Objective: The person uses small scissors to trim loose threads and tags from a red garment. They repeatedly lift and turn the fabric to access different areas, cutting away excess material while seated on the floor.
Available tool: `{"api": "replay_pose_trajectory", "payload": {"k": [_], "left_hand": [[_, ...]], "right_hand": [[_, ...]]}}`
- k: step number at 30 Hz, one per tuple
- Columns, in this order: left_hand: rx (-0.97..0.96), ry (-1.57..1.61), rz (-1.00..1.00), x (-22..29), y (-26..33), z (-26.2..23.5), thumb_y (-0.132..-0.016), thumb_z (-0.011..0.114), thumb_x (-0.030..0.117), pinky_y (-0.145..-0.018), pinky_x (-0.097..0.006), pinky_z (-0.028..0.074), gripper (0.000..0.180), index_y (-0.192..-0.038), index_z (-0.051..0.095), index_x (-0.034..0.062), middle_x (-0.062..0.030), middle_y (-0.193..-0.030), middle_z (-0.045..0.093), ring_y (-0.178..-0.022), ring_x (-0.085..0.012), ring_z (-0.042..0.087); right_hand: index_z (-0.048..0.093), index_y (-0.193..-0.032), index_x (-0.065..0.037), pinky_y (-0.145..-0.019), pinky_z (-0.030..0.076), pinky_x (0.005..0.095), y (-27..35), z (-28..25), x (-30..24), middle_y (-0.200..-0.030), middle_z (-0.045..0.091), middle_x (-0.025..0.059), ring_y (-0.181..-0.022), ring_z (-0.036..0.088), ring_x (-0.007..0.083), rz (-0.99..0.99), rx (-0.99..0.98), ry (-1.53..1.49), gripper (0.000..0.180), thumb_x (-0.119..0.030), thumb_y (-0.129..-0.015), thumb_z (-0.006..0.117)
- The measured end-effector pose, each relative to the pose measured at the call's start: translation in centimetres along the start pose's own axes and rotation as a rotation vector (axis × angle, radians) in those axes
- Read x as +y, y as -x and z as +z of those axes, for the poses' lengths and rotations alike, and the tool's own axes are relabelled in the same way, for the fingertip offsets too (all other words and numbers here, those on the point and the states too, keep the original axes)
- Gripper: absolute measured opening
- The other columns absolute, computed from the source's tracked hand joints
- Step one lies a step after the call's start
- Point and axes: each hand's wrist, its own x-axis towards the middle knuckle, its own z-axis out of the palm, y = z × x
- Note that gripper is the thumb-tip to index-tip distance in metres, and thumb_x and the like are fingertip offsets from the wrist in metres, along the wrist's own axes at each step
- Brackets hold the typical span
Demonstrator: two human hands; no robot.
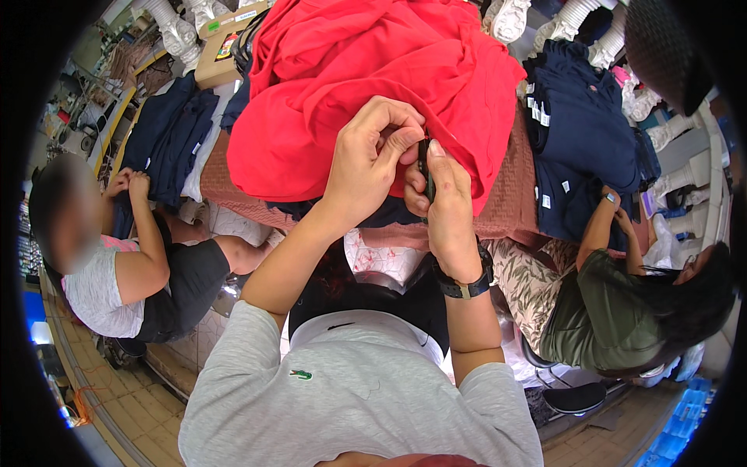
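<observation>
A large heap of red fabric lies in front of me, apparently soft garments piled in loose folds. At its near edge, my left hand is closed, thumb and fingertips pinching a bit of the red fabric. Just to its right, my right hand is wrapped round a slim black hand tool. The tool is upright in my grip, with its upper end right beside my left fingertips at the fabric. Fingers cover much of it, so its exact kind cannot be made out.
The table has a brown textured cover. Navy garments with white labels are stacked at right, more navy garments at left. A cardboard box stands at back left. Seated people work at left and right.
</observation>
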Motion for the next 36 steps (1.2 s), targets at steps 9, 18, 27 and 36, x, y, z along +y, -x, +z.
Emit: {"api": "replay_pose_trajectory", "payload": {"k": [9, 18, 27, 36], "left_hand": [[-0.024, -0.058, 0.022, 0.0, 0.1, -0.4, -0.095, 0.065, 0.003, -0.069, -0.029, 0.051, 0.009, -0.089, 0.062, -0.0018, -0.0103, -0.103, 0.061, -0.072, -0.0134, 0.059], [-0.380, -0.506, 0.066, 3.6, 1.3, -4.9, -0.085, 0.073, 0.012, -0.080, -0.036, 0.049, 0.025, -0.109, 0.069, 0.0032, -0.0127, -0.110, 0.062, -0.096, -0.0264, 0.061], [0.075, -0.877, 0.310, 2.3, -4.0, -5.5, -0.086, 0.071, 0.008, -0.086, -0.036, 0.045, 0.016, -0.099, 0.062, 0.0032, -0.0074, -0.096, 0.066, -0.094, -0.0269, 0.061], [-0.282, -0.281, 0.039, 7.5, -1.4, -6.7, -0.089, 0.071, 0.009, -0.083, -0.030, 0.049, 0.015, -0.097, 0.063, -0.0009, -0.0086, -0.094, 0.068, -0.090, -0.0206, 0.065]], "right_hand": [[0.054, -0.092, -0.005, -0.045, 0.023, 0.0214, -0.6, -0.2, 0.0, -0.068, 0.038, -0.0044, -0.051, 0.030, 0.0033, 0.074, -0.009, -0.025, 0.035, -0.032, -0.109, 0.040], [0.056, -0.100, -0.003, -0.054, 0.033, 0.0231, 1.5, -2.1, -2.2, -0.073, 0.047, -0.0016, -0.059, 0.041, 0.0107, -0.360, 0.079, 0.374, 0.018, -0.021, -0.101, 0.057], [0.066, -0.095, 0.003, -0.065, 0.040, 0.0237, -1.7, -4.8, -4.0, -0.077, 0.059, -0.0024, -0.073, 0.047, 0.0049, -0.397, 0.231, 0.613, 0.021, -0.018, -0.099, 0.068], [0.061, -0.088, -0.002, -0.060, 0.032, 0.0191, 1.4, -3.8, -6.9, -0.085, 0.052, -0.0049, -0.072, 0.040, 0.0024, -0.433, 0.205, 0.698, 0.017, -0.001, -0.082, 0.077]]}}
